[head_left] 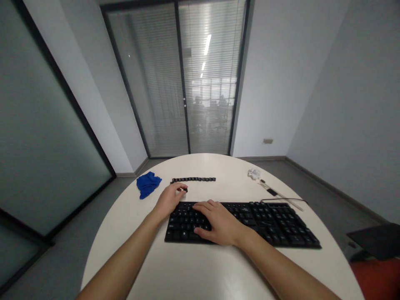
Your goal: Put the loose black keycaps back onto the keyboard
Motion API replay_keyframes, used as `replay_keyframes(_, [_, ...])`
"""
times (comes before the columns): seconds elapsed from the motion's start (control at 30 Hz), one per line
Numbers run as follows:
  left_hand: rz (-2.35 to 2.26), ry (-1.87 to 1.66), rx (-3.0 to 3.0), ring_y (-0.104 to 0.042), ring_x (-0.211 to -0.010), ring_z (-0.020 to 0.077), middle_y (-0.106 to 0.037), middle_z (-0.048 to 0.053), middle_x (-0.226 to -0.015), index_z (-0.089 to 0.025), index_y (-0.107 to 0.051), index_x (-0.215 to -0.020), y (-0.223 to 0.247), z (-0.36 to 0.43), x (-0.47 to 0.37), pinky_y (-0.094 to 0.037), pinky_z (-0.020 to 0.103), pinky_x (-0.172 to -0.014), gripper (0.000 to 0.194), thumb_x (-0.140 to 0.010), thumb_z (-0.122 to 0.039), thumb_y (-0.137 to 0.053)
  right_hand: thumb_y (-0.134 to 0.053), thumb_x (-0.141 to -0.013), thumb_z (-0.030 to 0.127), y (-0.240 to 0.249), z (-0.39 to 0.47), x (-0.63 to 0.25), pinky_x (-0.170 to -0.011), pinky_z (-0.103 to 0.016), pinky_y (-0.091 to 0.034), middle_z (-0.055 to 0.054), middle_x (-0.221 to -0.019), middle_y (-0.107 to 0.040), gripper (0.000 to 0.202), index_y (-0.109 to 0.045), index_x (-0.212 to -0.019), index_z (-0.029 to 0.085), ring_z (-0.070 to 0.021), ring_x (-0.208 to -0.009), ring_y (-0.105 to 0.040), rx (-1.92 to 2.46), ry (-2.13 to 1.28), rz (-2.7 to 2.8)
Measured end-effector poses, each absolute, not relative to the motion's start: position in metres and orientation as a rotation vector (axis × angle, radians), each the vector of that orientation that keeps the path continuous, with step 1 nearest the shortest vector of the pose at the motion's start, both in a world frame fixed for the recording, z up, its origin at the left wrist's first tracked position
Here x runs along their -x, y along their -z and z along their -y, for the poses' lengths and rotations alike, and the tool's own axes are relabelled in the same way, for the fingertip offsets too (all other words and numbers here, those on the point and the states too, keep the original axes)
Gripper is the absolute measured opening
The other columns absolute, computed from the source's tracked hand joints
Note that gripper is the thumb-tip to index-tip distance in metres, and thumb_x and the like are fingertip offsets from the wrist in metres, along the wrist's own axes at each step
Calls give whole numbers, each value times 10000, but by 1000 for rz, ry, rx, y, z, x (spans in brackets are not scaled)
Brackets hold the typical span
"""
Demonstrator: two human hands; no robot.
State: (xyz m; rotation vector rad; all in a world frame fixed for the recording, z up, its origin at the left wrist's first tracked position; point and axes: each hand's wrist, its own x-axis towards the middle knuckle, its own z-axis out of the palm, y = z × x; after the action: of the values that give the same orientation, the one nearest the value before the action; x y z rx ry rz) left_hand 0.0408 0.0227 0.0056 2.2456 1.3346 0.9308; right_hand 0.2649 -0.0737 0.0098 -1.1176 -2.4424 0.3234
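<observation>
A black keyboard (250, 221) lies across a round white table. My left hand (168, 201) is just past the keyboard's upper left corner, its thumb and forefinger pinched on a small black keycap (185, 190). My right hand (218, 221) rests over the left part of the keyboard, palm down with fingers spread, touching the keys and holding nothing. Beyond the keyboard, a row of loose black keycaps (193, 179) runs across the table, its left end close behind my left hand.
A crumpled blue cloth (148, 183) lies at the table's left. On the right are a small white crumpled item (254, 173), a slim brush (268, 190), a light stick (290, 201) and the keyboard's cable. The white table (175, 271) has a curved edge.
</observation>
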Motion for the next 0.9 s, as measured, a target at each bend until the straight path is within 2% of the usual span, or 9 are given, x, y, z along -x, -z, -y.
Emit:
replay_keyframes(0.07, [-1233,-964,-2164,-643,-998,213,-720,62,-1099,-188,-699,-1070,-8,-6,-38,-475,366,-981,230,-885,-239,-572,-647,-869,459,-10,74,-265,-1042,-457,-395,-121,-1362,-593,604,-520,-1391,183,-295,-1189,-527,1123,-322,2443])
replay_keyframes(0.2, [-1145,-814,-2206,-637,-1046,224,-725,57,-1078,-207,-713,-1040,-13,13,-26,-468,366,-988,199,-890,-258,-592,-655,-860,450,-11,74,-265,-1041,-452,-401,-116,-1351,-602,600,-528,-1384,187,-290,-1180,-534,1132,-334,2440])
replay_keyframes(0.5, [-1091,-644,-2316,-617,-1073,220,-716,61,-1088,-208,-711,-1035,-12,7,-10,-453,363,-1005,170,-899,-245,-615,-643,-869,446,-12,73,-265,-1039,-466,-400,-116,-1360,-596,589,-528,-1389,194,-296,-1186,-532,1131,-355,2443])
replay_keyframes(0.9, [-1054,-627,-2358,-618,-1055,214,-721,57,-1066,-213,-719,-1025,-13,7,-8,-451,355,-995,166,-914,-250,-601,-633,-878,437,-15,74,-264,-1056,-464,-393,-115,-1366,-597,571,-536,-1381,185,-294,-1201,-535,1129,-358,2446])
